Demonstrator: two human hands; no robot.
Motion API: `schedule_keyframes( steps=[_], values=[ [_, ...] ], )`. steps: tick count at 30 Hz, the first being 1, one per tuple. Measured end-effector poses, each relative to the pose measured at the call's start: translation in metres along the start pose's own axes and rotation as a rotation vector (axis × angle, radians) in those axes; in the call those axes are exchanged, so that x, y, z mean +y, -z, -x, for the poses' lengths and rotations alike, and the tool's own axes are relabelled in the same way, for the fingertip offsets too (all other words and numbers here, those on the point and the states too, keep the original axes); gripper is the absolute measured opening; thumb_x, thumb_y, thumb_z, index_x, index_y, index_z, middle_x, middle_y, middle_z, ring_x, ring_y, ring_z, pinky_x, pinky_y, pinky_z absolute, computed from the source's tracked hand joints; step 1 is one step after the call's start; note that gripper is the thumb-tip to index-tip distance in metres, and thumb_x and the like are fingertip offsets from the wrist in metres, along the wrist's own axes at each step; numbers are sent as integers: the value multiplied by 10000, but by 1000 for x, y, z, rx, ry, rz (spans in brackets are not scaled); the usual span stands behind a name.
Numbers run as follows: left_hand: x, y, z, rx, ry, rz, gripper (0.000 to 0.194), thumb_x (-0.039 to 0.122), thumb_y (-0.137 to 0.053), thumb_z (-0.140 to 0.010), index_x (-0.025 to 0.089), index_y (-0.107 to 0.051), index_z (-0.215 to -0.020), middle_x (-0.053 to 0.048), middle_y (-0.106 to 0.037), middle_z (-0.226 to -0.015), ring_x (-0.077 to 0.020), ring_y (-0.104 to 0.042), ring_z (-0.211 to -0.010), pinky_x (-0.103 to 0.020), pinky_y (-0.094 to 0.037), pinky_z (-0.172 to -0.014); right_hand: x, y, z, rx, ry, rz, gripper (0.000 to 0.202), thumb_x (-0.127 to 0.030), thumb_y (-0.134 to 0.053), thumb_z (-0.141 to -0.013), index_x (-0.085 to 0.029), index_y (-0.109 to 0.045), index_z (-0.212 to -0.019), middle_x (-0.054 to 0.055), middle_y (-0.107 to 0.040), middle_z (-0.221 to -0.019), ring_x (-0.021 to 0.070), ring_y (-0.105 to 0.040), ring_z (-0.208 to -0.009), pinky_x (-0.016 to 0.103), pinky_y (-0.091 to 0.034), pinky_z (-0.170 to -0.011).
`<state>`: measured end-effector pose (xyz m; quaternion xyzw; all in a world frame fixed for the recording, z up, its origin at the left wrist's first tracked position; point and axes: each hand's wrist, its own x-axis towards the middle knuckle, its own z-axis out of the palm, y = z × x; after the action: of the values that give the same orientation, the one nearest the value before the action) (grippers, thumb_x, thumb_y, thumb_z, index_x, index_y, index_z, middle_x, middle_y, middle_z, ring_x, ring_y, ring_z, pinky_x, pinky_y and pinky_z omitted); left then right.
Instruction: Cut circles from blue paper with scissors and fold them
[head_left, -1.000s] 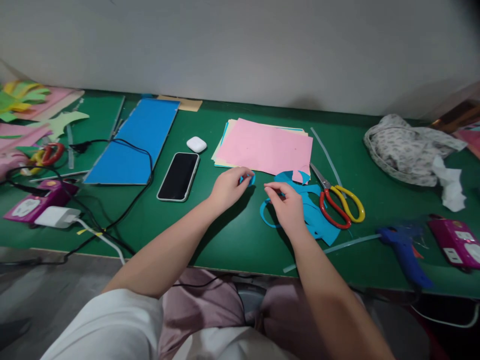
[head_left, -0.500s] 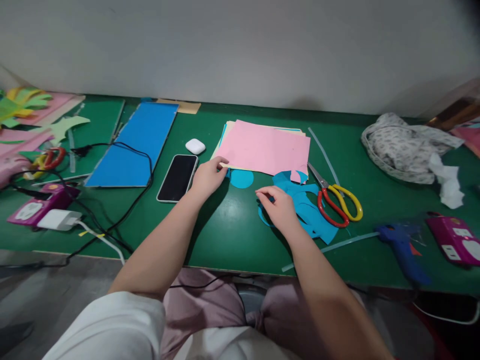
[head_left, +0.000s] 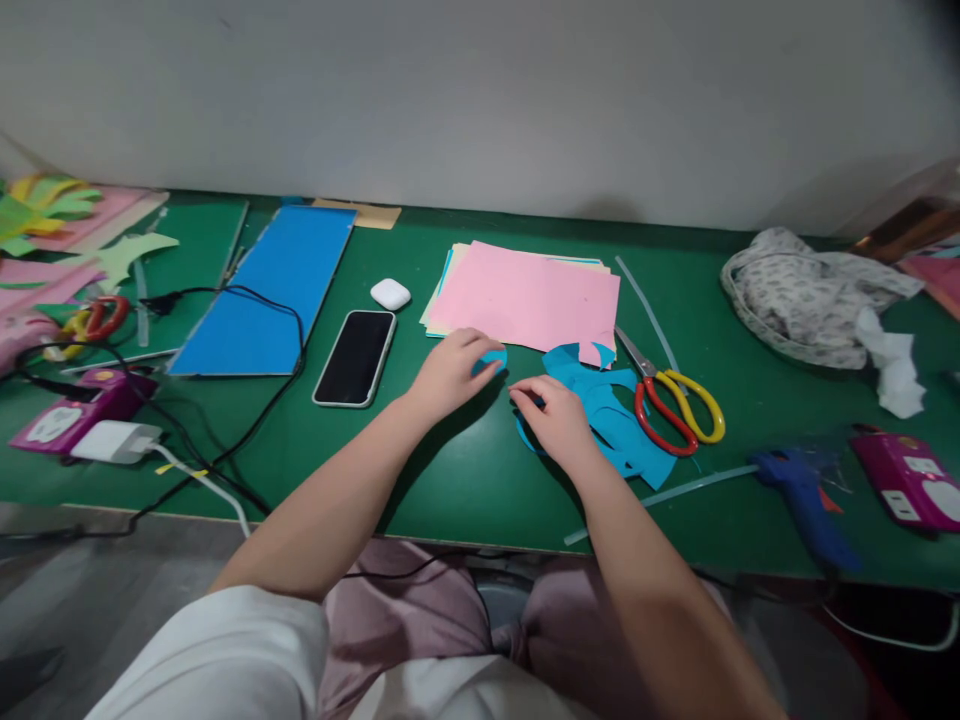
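My left hand (head_left: pixel 452 375) reaches over a small round blue paper piece (head_left: pixel 493 359), its thumb and fingers apart at the piece's edge and covering part of it. Just right of that, my right hand (head_left: pixel 551 408) hovers near cut blue paper scraps (head_left: pixel 604 400) with thumb and index finger close together; whether anything is between them is too small to tell. A stack of sheets with a pink one (head_left: pixel 525 295) on top lies behind both hands. Scissors (head_left: pixel 667 405) with red and yellow handles rest right of the scraps.
Left of my hands are a phone (head_left: pixel 355 358), a white case (head_left: pixel 391 294) and a blue board (head_left: pixel 266 290) crossed by a black cable. At right lie a blue glue gun (head_left: pixel 806 500), a glue stick (head_left: pixel 667 492), a patterned cloth (head_left: pixel 802 295) and a purple power strip (head_left: pixel 911 478).
My left hand has moved right, from the lower left corner of the paper stack onto the round blue piece. My right hand has hardly moved.
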<state>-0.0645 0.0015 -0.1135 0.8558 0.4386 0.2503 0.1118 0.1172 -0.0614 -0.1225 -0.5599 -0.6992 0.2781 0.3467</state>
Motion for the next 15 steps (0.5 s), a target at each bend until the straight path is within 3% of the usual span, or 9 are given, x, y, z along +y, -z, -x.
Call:
schedule_keyframes(
  steps=[6,11,15],
  values=[
    [3,-12,5,-194,-72,-29,377,328,-562,-871,155,-552,-1207,-156,-558,-1246,-272,-539,-1170,-397,-462,-962,0,0,0,-14,3,35,158,-247,-537,-887,-210,-689,-866,55,-684,-883,198,-622,-829,329,-474,-761],
    [6,-13,7,-238,-21,-73,455,367,-535,-886,114,-494,-1263,-231,-438,-1388,-361,-463,-1270,-526,-402,-1008,0,-1,0,-23,4,54,162,-248,-535,-891,-206,-688,-865,55,-679,-875,201,-620,-831,327,-470,-756],
    [7,-12,7,-268,-21,-62,442,353,-523,-899,128,-491,-1279,-224,-421,-1428,-334,-450,-1307,-478,-421,-1017,0,-1,0,-30,5,66,164,-253,-532,-892,-213,-689,-866,52,-683,-874,203,-621,-840,328,-470,-764]
  ],
)
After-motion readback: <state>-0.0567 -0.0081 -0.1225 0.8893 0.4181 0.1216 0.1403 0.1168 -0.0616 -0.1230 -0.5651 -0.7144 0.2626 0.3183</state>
